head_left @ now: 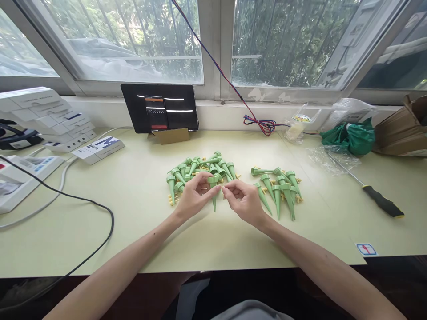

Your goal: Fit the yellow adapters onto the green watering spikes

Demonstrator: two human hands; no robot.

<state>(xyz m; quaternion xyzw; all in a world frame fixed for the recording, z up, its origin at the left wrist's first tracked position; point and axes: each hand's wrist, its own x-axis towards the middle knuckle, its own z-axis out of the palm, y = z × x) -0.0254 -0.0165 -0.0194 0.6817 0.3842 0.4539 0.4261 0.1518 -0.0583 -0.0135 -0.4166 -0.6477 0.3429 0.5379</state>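
Green spike (pixel 214 205), head view: held above the bench (pixel 183 251), cap upward and tip down, in front of the left pile (pixel 171 181). Left hand (pixel 192 195): fingers clamped on the spike at its cap. Right hand (pixel 246 202): thumb and fingertips together just beside the spike; whether a small part sits between them cannot be told.

Assessment: the left grip should stay firm and the spike upright, with the right fingertips working square to the cap; a sideways push would probably tilt it.

Surroundings: the left pile lies close behind the left fingers and could be knocked. The right pile (pixel 276 195) lies just beside the right hand, limiting outward movement. A black cable (pixel 112 218) runs near the left forearm. Tablet (pixel 133 106) and screwdriver (pixel 380 200) stand clear of both hands.
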